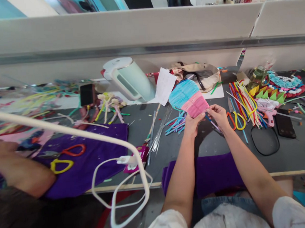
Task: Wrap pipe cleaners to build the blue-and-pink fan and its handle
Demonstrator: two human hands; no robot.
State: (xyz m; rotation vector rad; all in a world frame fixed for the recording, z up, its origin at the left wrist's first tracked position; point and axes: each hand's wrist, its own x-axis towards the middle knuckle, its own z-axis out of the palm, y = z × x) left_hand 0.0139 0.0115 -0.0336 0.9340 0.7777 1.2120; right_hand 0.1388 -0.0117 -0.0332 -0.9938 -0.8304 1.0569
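Left hand [193,122] grasping the blue-and-pink piece [186,94] by the bottom of its pink end, thumb on the near face, other fingers mostly hidden behind it; right hand [218,116] has thumb and fingertips pinched on the lower right edge of the same piece; piece is held up over the grey table [208,143], blue end away from the person; blue and purple sticks [176,123] lie just left of the left hand; scissors [236,120] just right of the right hand; white kettle [132,79] stands farther left; folded purple cloth [215,173] sits below the forearms.
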